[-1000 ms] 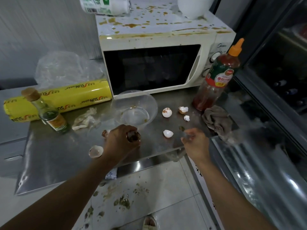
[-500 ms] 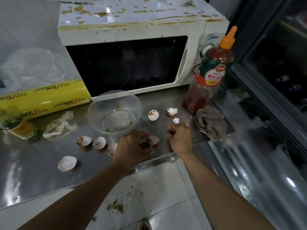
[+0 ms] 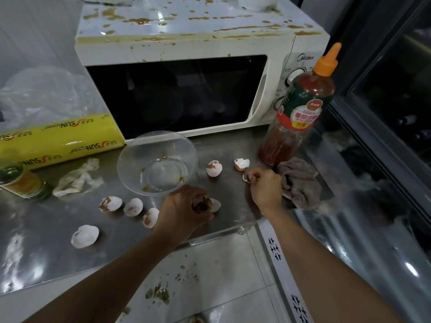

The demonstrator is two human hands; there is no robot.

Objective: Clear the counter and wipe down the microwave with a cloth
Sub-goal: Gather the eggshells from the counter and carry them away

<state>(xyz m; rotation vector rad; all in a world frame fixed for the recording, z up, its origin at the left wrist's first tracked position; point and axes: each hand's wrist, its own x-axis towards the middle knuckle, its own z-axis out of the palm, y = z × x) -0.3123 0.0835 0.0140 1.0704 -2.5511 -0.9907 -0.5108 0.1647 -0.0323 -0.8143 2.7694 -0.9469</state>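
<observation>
Gripping stained eggshells (image 3: 202,204), left hand (image 3: 184,212); right hand (image 3: 265,188) pinching shell fragment (image 3: 246,177); six loose shells, one bowl (image 3: 157,163), steel worktop (image 3: 46,248), spattered microwave (image 3: 186,38).

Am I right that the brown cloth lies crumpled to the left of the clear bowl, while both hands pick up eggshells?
Not quite. In the head view the brown cloth lies crumpled to the right of the clear bowl, beside the sauce bottle. The rest holds: the left hand holds eggshells and the right hand pinches a shell piece.

Steel counter (image 3: 46,248) bears microwave (image 3: 186,78), clear bowl (image 3: 157,163), eggshells (image 3: 85,236), grey cloth (image 3: 299,183), sauce bottle (image 3: 296,113), wrap roll (image 3: 58,139).
</observation>
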